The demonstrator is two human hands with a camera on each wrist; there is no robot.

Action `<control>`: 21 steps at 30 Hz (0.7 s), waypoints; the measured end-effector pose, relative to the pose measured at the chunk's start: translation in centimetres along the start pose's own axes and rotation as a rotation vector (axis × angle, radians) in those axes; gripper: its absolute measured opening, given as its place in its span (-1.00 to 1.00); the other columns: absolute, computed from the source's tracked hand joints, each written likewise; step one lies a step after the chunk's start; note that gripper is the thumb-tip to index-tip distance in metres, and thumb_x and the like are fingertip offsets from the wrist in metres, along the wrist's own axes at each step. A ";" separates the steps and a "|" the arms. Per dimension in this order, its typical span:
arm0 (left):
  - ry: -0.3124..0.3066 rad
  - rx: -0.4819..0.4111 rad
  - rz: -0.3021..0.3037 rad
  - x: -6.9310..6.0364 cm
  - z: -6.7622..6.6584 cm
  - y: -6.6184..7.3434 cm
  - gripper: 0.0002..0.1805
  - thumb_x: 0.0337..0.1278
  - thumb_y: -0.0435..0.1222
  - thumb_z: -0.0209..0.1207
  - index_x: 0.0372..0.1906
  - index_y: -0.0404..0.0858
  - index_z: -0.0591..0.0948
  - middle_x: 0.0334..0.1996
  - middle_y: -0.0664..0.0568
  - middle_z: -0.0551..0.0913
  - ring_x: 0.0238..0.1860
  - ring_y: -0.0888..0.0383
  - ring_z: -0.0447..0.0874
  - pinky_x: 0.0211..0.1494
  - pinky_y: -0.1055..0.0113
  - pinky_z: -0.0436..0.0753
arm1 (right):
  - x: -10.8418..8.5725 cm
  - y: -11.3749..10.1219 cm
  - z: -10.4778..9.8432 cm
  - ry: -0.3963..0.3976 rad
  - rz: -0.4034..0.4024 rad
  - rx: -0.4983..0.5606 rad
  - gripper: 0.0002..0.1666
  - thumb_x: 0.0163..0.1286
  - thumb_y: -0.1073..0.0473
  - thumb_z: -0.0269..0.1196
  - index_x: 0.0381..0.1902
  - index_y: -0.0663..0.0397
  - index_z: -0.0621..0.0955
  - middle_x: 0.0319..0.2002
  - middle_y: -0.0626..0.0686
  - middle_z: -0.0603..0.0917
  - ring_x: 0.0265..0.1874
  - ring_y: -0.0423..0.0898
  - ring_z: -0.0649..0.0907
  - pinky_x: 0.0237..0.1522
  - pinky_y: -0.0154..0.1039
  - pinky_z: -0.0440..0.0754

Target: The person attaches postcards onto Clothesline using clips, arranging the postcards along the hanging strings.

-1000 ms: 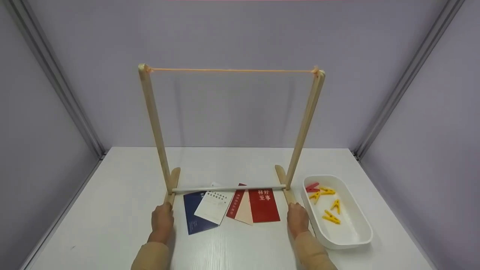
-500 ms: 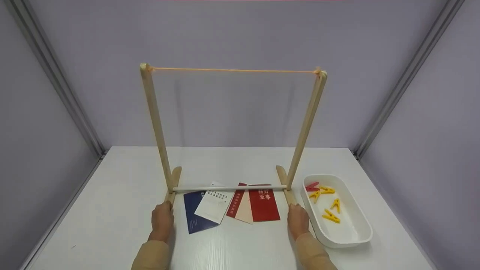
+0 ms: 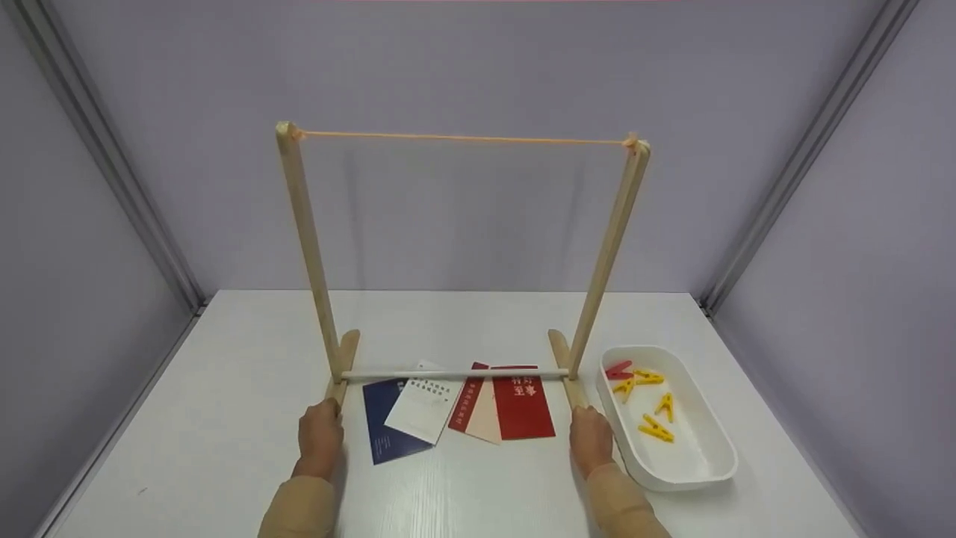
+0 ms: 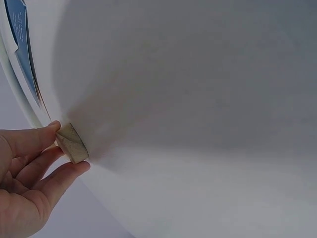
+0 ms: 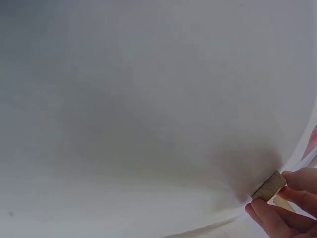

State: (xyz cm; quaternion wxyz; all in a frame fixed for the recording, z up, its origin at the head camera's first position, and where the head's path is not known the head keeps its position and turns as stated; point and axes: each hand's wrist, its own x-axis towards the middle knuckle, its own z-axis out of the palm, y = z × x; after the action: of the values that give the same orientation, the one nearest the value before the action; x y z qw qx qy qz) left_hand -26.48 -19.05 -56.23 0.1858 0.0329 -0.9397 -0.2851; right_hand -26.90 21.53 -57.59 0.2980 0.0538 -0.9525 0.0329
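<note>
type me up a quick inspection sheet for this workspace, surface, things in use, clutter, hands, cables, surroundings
Surface: white table, small dark mark toward its left side
Things in use: upright wooden frame with an orange string tied between its post tops and a white crossbar low down
Clutter: overlapping booklets or cards by the crossbar; white tray at right holding red and yellow clothespins
Hands: left hand and right hand each grip the near end of one wooden foot of the frame
Cables: nothing seen
Surroundings: pale walls, metal strips at the corners
</note>
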 end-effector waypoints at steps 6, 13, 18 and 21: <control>-0.028 0.009 -0.016 0.0 -0.1 0.0 -0.93 -0.12 -0.65 0.12 -0.51 -0.49 0.50 -0.62 -0.22 0.54 -0.59 -0.09 0.54 -0.51 0.06 0.49 | 0.0 0.1 0.0 0.041 -0.023 0.007 -0.80 -0.16 0.52 0.29 -0.75 0.30 0.48 -0.76 0.22 0.47 -0.77 0.12 0.53 -0.76 -0.07 0.45; -0.100 0.032 -0.001 0.3 -0.7 0.3 -0.95 -0.01 -0.61 0.12 -0.48 -0.50 0.50 -0.60 -0.21 0.55 -0.58 -0.03 0.52 -0.50 0.10 0.49 | 0.0 0.1 -0.4 -0.055 0.020 0.066 -0.85 -0.09 0.51 0.27 -0.67 0.33 0.49 -0.69 0.23 0.48 -0.69 0.15 0.55 -0.70 -0.03 0.50; -0.002 0.082 0.023 0.4 -0.2 1.6 -0.93 -0.12 -0.62 0.13 -0.45 -0.49 0.54 -0.52 -0.25 0.56 -0.48 -0.12 0.54 -0.47 0.06 0.52 | 0.0 0.1 -1.8 -0.116 0.053 0.218 -0.82 0.00 0.46 0.27 -0.37 0.42 0.55 -0.45 0.30 0.56 -0.46 0.22 0.58 -0.44 0.02 0.57; 0.137 -0.018 0.058 -0.2 1.4 4.2 -0.84 -0.16 -0.62 0.18 -0.35 -0.46 0.58 -0.36 -0.26 0.58 -0.30 -0.19 0.56 -0.34 0.03 0.54 | -0.1 1.0 -3.7 -0.030 0.045 0.324 -0.72 0.06 0.44 0.28 -0.20 0.38 0.58 -0.30 0.26 0.62 -0.33 0.16 0.62 -0.28 -0.01 0.58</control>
State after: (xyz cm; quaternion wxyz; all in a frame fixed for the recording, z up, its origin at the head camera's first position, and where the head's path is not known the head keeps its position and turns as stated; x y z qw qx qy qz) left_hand -26.62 -14.81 -55.03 0.2583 0.0234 -0.9227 -0.2853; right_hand -24.82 22.85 -54.68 0.2704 0.0804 -0.9400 0.1918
